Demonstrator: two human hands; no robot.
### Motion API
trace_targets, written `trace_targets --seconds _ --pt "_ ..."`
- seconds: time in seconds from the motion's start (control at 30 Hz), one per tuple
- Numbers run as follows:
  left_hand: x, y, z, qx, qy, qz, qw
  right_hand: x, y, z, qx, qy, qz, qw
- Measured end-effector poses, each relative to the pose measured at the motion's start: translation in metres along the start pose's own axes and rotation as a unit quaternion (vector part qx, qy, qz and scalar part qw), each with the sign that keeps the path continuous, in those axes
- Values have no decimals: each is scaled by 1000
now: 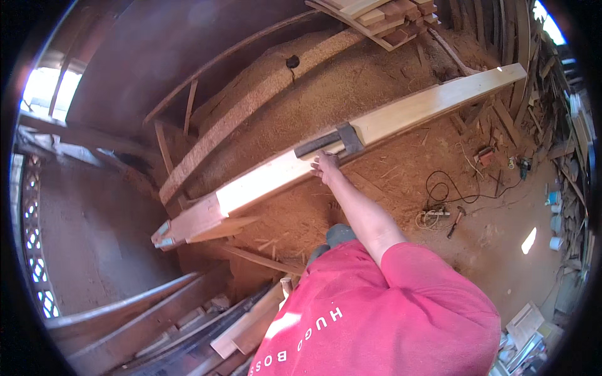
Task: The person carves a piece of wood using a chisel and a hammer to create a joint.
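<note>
My right hand (326, 166) reaches out to the near edge of a long, pale planed beam (263, 178). Its fingers are bent and drawn together at that edge; what they hold, if anything, is too small to make out. Just beyond the fingertips, a dark tool (318, 143) lies across the beam's top face. It has a straight bar and a wider dark block at its right end; its exact kind does not show. The beam runs from the lower left to the upper right. My left hand is not in view.
A curved, rough timber (263, 100) lies beyond the beam over heaped sawdust. Stacked boards (389, 22) stand at the top. On the floor to the right are a hammer (457, 222), a coiled black cable (442, 188) and a power tool (524, 165). Planks (244, 332) lie lower left.
</note>
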State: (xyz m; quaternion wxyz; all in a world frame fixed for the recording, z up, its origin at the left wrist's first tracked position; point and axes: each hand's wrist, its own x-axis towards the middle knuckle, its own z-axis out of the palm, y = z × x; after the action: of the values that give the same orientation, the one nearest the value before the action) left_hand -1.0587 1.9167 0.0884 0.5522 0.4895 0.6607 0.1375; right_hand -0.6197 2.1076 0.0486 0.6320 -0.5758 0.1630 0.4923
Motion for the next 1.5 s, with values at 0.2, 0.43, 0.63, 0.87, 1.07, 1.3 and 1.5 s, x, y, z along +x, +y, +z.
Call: trace_targets --seconds 0.2,0.43,0.63,0.87,1.07,1.3,1.5 --pt "72 85 -69 43 -35 21 998 31 -35 61 5 157 42 987" --pt "200 262 -89 202 -193 106 954 51 -40 60 -169 354 -30 919" --pt "346 373 -52 156 -246 234 928 -15 -48 40 120 224 -105 962" --pt "365 504 88 153 -442 345 813 -206 19 -23 -313 333 -321 830" --pt "310 513 141 87 -508 394 761 -300 138 4 -103 441 -188 871" --pt "217 550 168 -22 -586 267 765 -334 257 81 47 592 -194 781" --pt "209 594 225 0 -688 181 702 -299 235 150 418 564 -180 689"
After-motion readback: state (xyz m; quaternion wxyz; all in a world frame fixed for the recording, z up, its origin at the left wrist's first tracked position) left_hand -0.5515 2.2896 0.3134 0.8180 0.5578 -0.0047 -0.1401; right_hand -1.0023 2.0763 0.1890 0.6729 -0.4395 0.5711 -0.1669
